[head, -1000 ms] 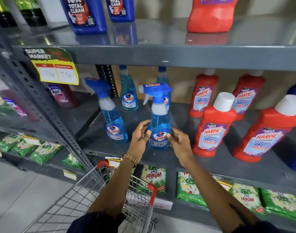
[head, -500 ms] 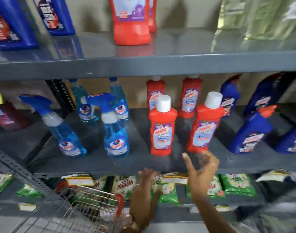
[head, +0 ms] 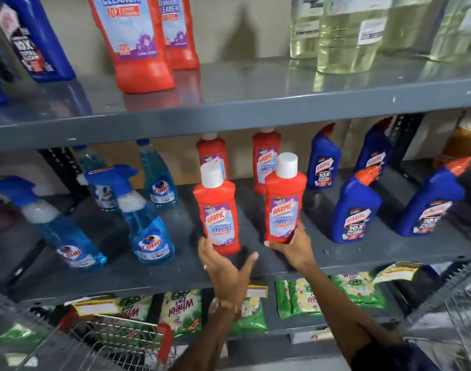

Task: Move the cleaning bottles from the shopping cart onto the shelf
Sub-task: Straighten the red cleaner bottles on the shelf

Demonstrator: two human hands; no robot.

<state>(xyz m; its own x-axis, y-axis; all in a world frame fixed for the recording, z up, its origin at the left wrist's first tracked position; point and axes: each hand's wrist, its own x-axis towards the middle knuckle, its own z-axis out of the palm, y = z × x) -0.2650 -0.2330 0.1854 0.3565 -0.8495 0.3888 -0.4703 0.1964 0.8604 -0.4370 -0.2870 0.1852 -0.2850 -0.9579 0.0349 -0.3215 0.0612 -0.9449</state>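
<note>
Two red Harpic bottles with white caps stand at the front of the grey middle shelf (head: 154,279). My right hand (head: 296,246) grips the base of the right red Harpic bottle (head: 284,207), which is upright. The left red Harpic bottle (head: 218,215) stands beside it; my left hand (head: 226,266) is below its base with fingers spread, fingertips touching the bottle's lower left side. The wire shopping cart (head: 122,341) with red corners sits at the bottom left; its contents are not visible.
Blue Colin spray bottles (head: 146,228) stand left on the same shelf, and blue Harpic bottles (head: 354,210) stand to the right. Two more red Harpic bottles stand behind. The upper shelf (head: 255,103) carries large red, blue and clear bottles. Green Wheel packets (head: 181,311) lie below.
The view has shifted right from the Colin sprays. Both hands rose from below the shelf edge; my right hand now grips a red Harpic bottle and my left reaches the neighbouring one.
</note>
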